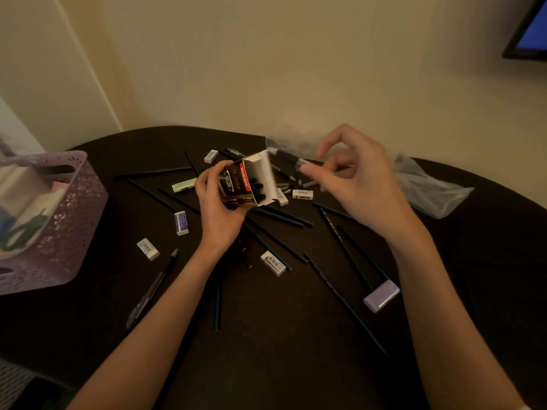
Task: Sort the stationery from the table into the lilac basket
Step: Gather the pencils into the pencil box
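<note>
Just left of the right hand (352, 176), which pinches a blurred pen (288, 157) lying crosswise, tip toward the box (251, 180), the left hand (220, 202) grips that open box; basket (59, 220) sits far left.

Two bare forearms enter from the bottom of the frame, one from the lower left and one from the lower right. Neither arm shows a sleeve along its visible length; at the very bottom right corner a small pale edge, perhaps the hem of a white sleeve (525, 407), touches the right arm, too little of it showing to tell. The left hand (219, 202) and the right hand (358, 179) wear no gloves, and no rings, watch or bracelet show on fingers or wrists. The fingernails look short and unpainted.
</note>
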Motion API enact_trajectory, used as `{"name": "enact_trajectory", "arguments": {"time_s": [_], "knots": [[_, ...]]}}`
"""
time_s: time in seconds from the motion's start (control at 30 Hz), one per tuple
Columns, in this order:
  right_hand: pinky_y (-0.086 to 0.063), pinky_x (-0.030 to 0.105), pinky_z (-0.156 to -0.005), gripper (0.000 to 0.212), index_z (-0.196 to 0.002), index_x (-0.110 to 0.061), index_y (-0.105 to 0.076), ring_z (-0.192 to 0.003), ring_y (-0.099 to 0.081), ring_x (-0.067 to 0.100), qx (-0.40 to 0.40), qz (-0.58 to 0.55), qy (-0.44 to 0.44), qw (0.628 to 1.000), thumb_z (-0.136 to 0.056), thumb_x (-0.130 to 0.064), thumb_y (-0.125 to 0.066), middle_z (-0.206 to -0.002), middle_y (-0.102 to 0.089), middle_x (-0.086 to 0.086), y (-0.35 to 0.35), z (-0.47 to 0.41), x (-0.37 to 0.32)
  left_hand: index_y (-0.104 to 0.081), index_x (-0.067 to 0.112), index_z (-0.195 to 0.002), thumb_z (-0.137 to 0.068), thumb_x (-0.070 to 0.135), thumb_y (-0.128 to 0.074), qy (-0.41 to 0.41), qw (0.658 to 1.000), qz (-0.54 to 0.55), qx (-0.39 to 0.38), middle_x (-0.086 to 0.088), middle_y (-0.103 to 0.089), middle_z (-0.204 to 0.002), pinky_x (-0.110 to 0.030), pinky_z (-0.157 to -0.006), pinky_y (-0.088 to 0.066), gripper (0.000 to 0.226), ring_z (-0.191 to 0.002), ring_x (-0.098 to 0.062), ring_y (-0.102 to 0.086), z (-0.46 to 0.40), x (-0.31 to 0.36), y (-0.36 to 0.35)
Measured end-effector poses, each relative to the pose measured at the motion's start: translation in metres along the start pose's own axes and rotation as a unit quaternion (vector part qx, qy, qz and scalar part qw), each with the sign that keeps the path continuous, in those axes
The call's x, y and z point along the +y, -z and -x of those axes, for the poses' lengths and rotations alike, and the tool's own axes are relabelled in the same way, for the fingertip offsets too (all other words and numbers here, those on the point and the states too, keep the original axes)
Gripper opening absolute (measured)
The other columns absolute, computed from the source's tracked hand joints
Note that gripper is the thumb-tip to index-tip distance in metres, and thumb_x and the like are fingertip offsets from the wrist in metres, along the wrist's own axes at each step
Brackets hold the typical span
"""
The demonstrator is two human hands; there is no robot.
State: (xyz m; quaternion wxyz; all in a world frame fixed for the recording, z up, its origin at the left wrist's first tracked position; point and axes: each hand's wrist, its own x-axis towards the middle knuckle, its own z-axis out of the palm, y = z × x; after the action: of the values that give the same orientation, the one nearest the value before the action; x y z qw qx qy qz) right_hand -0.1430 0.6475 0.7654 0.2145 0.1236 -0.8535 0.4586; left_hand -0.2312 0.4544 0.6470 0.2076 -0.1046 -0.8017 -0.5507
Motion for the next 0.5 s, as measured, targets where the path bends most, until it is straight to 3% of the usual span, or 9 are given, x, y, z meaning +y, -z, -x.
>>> {"name": "enact_trajectory", "arguments": {"time_s": [0.07, 0.17, 0.27, 0.4, 0.5], "knots": [[-0.045, 0.015, -0.055, 0.015, -0.084, -0.019, -0.059, -0.056, -0.061, 0.007, -0.042, 0.002, -0.013, 0.999, -0.083, -0.022, -0.073, -0.062, -0.064, -0.001, -0.002, 0.004, -0.012, -0.035, 0.041, -0.128, -0.070, 0.005, -0.081, 0.005, 1.000, 0.010, 0.005, 0.008, -0.025, -0.137, -0.025, -0.104, -0.037, 0.083, -0.123, 0.000, -0.027, 0.000, -0.003, 0.001], [-0.054, 0.030, -0.061, 0.009, -0.083, -0.023, -0.067, -0.064, -0.062, 0.009, -0.038, 0.063, -0.004, 0.997, -0.081, -0.023, -0.075, -0.069, -0.066, -0.006, 0.000, 0.006, -0.018, -0.035, 0.037, -0.131, -0.069, 0.006, -0.082, 0.014, 1.000, 0.006, 0.010, 0.004, -0.026, -0.141, -0.008, -0.096, -0.033, 0.083, -0.121, 0.003, -0.027, -0.002, -0.006, 0.001], [-0.052, 0.016, -0.072, 0.014, -0.096, -0.024, -0.073, -0.081, -0.063, 0.002, -0.039, 0.096, 0.012, 0.995, -0.085, -0.014, -0.069, -0.087, -0.068, -0.012, 0.002, 0.009, -0.023, -0.036, 0.035, -0.133, -0.070, 0.006, -0.081, 0.012, 1.000, -0.003, 0.012, 0.000, -0.027, -0.143, -0.002, -0.092, -0.031, 0.083, -0.120, 0.004, -0.027, -0.003, -0.006, 0.001], [-0.048, 0.012, -0.072, 0.023, -0.109, -0.022, -0.071, -0.085, -0.059, 0.000, -0.068, 0.129, 0.017, 0.989, -0.090, -0.013, -0.062, -0.095, -0.065, -0.010, -0.001, 0.010, -0.026, -0.035, 0.041, -0.128, -0.070, 0.004, -0.081, -0.005, 1.000, 0.001, 0.005, -0.003, -0.028, -0.143, -0.026, -0.105, -0.038, 0.083, -0.123, 0.002, -0.028, 0.000, -0.003, 0.001], [-0.043, 0.011, -0.076, 0.022, -0.114, -0.020, -0.065, -0.088, -0.055, -0.001, -0.068, 0.181, 0.028, 0.981, -0.093, -0.018, -0.059, -0.100, -0.062, -0.009, -0.014, 0.009, -0.020, -0.040, 0.037, -0.128, -0.070, 0.001, -0.080, -0.023, 1.000, -0.004, -0.007, -0.007, -0.029, -0.142, -0.040, -0.106, -0.043, 0.079, -0.128, -0.005, -0.030, 0.001, -0.003, -0.001]]}}
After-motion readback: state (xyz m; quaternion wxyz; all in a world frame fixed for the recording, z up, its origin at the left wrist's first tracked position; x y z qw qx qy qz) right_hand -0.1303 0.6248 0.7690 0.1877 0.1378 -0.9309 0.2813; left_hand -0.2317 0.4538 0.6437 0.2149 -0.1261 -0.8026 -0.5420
